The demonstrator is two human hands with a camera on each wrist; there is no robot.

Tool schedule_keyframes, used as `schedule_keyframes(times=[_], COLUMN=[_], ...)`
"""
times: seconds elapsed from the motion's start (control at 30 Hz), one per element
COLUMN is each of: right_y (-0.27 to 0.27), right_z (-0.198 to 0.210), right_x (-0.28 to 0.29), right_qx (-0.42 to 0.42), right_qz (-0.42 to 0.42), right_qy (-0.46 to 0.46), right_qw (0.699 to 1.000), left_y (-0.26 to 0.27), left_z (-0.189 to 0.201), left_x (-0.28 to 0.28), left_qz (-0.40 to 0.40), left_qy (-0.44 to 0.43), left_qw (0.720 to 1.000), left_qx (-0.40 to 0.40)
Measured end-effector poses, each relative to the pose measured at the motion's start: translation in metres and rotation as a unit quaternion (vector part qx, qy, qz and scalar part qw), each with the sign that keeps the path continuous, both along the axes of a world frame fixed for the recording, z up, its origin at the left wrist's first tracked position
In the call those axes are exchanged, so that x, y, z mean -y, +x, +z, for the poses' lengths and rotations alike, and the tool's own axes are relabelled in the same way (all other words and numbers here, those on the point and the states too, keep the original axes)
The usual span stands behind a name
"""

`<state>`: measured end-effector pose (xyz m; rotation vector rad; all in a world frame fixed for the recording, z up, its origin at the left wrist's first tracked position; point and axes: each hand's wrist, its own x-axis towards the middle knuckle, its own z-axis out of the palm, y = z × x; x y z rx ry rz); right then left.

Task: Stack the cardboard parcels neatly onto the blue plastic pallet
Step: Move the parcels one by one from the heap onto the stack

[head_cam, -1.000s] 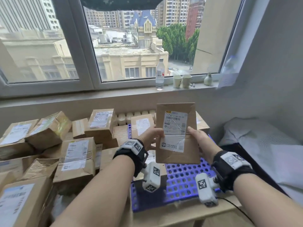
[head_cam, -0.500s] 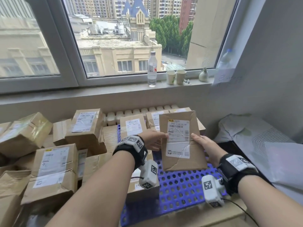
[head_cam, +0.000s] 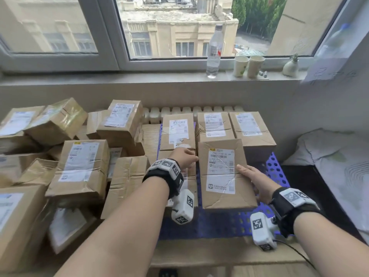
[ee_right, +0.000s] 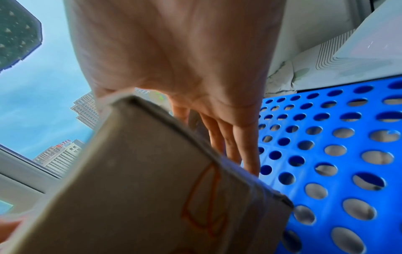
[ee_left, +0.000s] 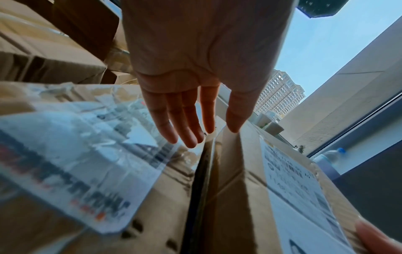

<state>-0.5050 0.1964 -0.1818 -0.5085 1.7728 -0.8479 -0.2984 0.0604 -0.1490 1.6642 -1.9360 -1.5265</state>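
Observation:
A flat brown parcel (head_cam: 223,172) with a white label hovers tilted just over the blue perforated pallet (head_cam: 276,168). My right hand (head_cam: 250,175) grips its right edge, thumb on top. The wrist view shows its fingers (ee_right: 248,154) under the parcel (ee_right: 152,197), above the pallet (ee_right: 337,154). My left hand (head_cam: 187,156) is at the parcel's far left corner. Its fingers (ee_left: 189,137) are straight, and their tips touch that corner of the parcel (ee_left: 250,189). Three parcels (head_cam: 214,126) stand in a row at the pallet's back. Another parcel (head_cam: 187,182) lies under my left wrist.
A loose heap of parcels (head_cam: 79,166) fills the left side. On the window sill stand a water bottle (head_cam: 213,50), two paper cups (head_cam: 247,65) and a small vase (head_cam: 290,66). White bedding (head_cam: 329,156) lies right of the pallet. Bare pallet (head_cam: 219,222) shows near me.
The parcel has come down from upright at chest height to nearly flat just over the pallet. Both hands went down with it, and the view tilted downward.

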Motion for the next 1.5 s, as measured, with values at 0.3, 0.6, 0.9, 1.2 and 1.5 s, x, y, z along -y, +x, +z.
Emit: schedule_keyframes(times=[0.3,0.6,0.9,1.2,1.5], right_y=[0.002,0.001,-0.003,-0.006,-0.010], right_z=[-0.023,-0.029,-0.036,-0.031,-0.004], right_x=[0.004,0.013,0.023,0.038,0.055], right_qx=[0.012,0.028,0.002,-0.138,-0.320], right_qz=[0.016,0.029,0.038,0.094,0.167], right_qy=[0.031,0.055,0.049,0.052,0.018], right_qw=[0.999,0.998,0.998,0.985,0.932], left_y=[-0.009,-0.017,-0.018,-0.021,-0.021], left_z=[-0.025,-0.031,-0.030,-0.029,-0.013], left_x=[-0.006,0.002,0.004,0.004,-0.002], left_qz=[0.032,0.021,0.021,0.016,-0.014], left_qy=[-0.012,-0.051,-0.044,-0.045,-0.059], left_qw=[0.999,0.994,0.994,0.993,0.991], left_qx=[0.027,0.097,0.102,0.111,0.120])
